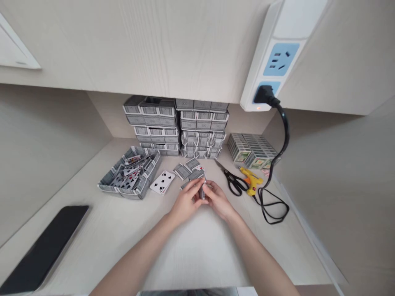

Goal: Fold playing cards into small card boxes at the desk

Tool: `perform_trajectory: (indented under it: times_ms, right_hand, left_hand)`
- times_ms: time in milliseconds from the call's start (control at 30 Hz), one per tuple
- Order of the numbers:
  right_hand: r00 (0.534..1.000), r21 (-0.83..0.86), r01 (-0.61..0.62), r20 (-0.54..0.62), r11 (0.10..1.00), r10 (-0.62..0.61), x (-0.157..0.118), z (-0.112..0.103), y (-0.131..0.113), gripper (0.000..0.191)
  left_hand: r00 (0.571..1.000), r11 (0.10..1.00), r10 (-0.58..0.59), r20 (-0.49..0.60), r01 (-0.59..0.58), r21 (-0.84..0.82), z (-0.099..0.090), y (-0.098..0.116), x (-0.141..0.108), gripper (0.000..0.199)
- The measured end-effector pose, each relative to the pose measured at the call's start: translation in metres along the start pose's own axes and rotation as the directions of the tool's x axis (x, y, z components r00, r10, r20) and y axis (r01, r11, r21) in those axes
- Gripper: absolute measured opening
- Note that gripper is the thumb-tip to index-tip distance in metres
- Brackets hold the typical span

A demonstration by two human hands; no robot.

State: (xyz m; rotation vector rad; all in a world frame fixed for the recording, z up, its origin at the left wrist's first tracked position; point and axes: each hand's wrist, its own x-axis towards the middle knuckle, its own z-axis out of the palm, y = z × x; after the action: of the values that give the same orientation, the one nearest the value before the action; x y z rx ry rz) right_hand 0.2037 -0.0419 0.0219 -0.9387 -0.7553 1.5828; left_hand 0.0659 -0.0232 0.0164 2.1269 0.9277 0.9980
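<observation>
My left hand [187, 201] and my right hand [217, 199] meet at the middle of the table, both with fingers closed on a small folded playing card [202, 191] held upright between them. Just behind my hands lie several grey-backed cards [182, 171], partly overlapping, one showing a red mark. A face-up stack topped by a five of spades [163, 182] rests to their left. Farther left, a tray made of folded cards [140, 192] holds many loose cards.
Stacked card-built boxes [156, 120] stand at the back, with card packs [251, 149] to their right. Black scissors [236, 183] and a yellow glue gun [252, 180] with a looped cord lie at right. A power strip [262, 53] hangs above; a black phone-like slab [46, 246] lies left.
</observation>
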Motion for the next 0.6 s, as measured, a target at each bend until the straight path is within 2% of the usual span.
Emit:
perform_trajectory:
  times_ms: [133, 267, 367, 500, 600]
  right_hand:
    - [1.0, 0.062, -0.019, 0.015, 0.998, 0.018, -0.002, 0.001, -0.006, 0.044]
    - [0.993, 0.085, -0.055, 0.11, 0.995, 0.046, -0.003, -0.002, -0.008, 0.029]
    - [0.993, 0.066, -0.056, 0.112, 0.996, 0.048, -0.002, -0.005, -0.007, 0.022]
    - [0.996, -0.028, 0.094, 0.004, 0.995, -0.094, 0.0, -0.006, -0.007, 0.029]
    - [0.958, -0.254, 0.244, -0.085, 0.936, -0.273, 0.0, -0.007, -0.007, 0.044]
  left_hand:
    - [1.0, 0.999, 0.004, -0.006, -0.005, -0.05, -0.001, 0.003, 0.0, 0.065]
    - [0.999, 0.99, -0.036, 0.017, 0.038, -0.137, -0.001, 0.008, 0.001, 0.062]
    - [0.996, 0.98, -0.071, 0.055, 0.08, -0.18, -0.002, 0.012, 0.002, 0.062]
    - [0.991, 0.959, -0.108, 0.077, 0.124, -0.255, -0.004, 0.016, 0.003, 0.062]
    - [0.969, 0.868, -0.236, 0.069, 0.242, -0.434, -0.003, 0.013, 0.004, 0.056]
